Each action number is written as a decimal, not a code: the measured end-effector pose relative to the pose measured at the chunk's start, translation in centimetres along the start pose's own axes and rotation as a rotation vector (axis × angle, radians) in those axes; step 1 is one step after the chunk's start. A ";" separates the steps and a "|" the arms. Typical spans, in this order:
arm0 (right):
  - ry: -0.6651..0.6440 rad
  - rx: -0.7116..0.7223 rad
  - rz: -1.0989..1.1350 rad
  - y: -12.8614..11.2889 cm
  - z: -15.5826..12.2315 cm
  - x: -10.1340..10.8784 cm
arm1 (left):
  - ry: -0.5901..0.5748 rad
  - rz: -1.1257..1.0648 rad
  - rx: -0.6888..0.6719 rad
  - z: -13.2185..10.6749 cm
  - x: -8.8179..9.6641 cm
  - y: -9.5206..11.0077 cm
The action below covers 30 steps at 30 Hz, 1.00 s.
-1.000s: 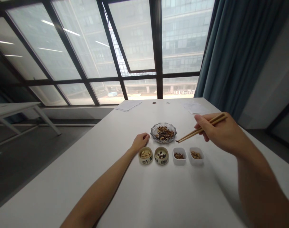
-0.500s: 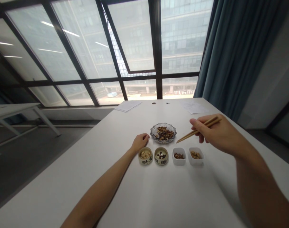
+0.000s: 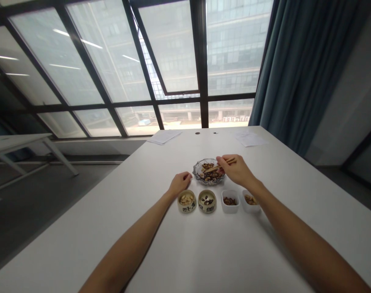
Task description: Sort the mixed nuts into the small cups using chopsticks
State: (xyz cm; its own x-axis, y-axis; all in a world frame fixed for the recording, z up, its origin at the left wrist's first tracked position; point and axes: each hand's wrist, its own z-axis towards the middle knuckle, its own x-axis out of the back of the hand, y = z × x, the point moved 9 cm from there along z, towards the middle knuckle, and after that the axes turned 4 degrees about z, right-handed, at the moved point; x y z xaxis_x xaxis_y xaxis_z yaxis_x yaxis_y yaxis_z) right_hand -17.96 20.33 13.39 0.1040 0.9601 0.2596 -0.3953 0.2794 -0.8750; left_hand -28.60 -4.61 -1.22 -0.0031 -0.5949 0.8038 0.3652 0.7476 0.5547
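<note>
My right hand [image 3: 234,169] grips a pair of wooden chopsticks [image 3: 226,162], their tips down among the mixed nuts and seeds [image 3: 212,176] in a clear scalloped glass bowl [image 3: 199,178]. Beside that bowl's left edge, my left hand [image 3: 180,182] rests on the table, fingers curled in. In front stand four small containers in a row: a round lettered dish [image 3: 186,208] of pale nuts, a second lettered dish [image 3: 207,208] with a few dark seeds, a white square tub [image 3: 230,208] of brown pieces, and another white tub [image 3: 249,208] of tan nuts, partly behind my right wrist.
Everything stands on a long white table [image 3: 161,252]. Papers [image 3: 164,137] lie at its far left, and another sheet [image 3: 252,138] at the far right. Beyond are windows and a blue curtain [image 3: 295,73]. A second white table [image 3: 20,140] stands off to the left.
My right hand has moved left and away from me with the chopsticks, from right of the glass bowl to over it. My left hand and the containers stay where they were.
</note>
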 end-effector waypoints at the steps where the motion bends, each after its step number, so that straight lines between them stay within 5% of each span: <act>1: -0.007 -0.021 0.019 0.9 0.2 -0.6 | 0.000 0.001 0.001 0.0 0.0 0.0; 16: 0.014 -0.094 0.120 6.1 0.8 -3.2 | -0.004 0.013 -0.009 0.0 -0.3 -0.1; 30: 0.031 -0.109 0.138 6.8 0.9 -3.3 | -0.010 0.023 -0.009 0.0 -0.3 0.0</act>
State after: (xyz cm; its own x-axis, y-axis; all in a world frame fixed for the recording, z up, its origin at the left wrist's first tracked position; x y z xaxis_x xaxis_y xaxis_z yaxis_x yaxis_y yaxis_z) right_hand -21.79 19.01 6.97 0.0841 0.9889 0.1223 -0.3066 0.1424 -0.9411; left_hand -28.63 -4.45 -1.48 -0.0036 -0.5746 0.8184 0.3741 0.7582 0.5340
